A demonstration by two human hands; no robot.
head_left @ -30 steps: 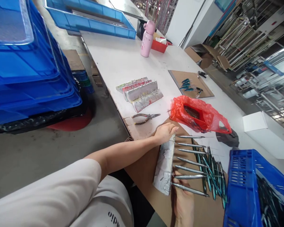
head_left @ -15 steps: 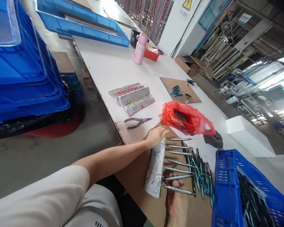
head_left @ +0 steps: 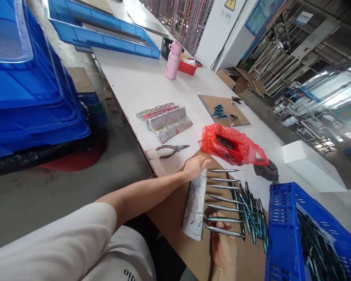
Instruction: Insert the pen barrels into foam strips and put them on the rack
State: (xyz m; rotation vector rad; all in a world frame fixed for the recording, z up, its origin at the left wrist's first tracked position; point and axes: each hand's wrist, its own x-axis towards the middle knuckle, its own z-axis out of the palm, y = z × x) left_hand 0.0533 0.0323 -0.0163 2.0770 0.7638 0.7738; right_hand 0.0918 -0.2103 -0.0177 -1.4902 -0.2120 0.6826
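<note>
My left hand (head_left: 196, 167) is closed on the far end of a white, tape-wrapped bar (head_left: 194, 208), tilted over a brown cardboard sheet (head_left: 169, 218). Several slim, silver fishing lures (head_left: 222, 198) stick out from the bar's right edge in a row. Near the close end, my right hand (head_left: 224, 248) reaches in from below, thumb and fingers closed around one lure (head_left: 229, 220) whose teal side shows. Its fingertips are partly hidden behind the lures. A loose pile of teal and dark lures (head_left: 253, 214) lies just right of the row.
A blue crate (head_left: 283, 230) of lures stands at right. Beyond my hands lie a red plastic bag (head_left: 234, 144), pliers (head_left: 172, 150) and more wrapped bars (head_left: 168, 121). Farther off are a board with small lures (head_left: 229, 111) and a pink bottle (head_left: 173, 62). Blue bins (head_left: 32, 89) are stacked at left.
The lure at my right fingers now shows its teal side where it looked silver before. My right thumb has come up against the lures. The view has shifted slightly.
</note>
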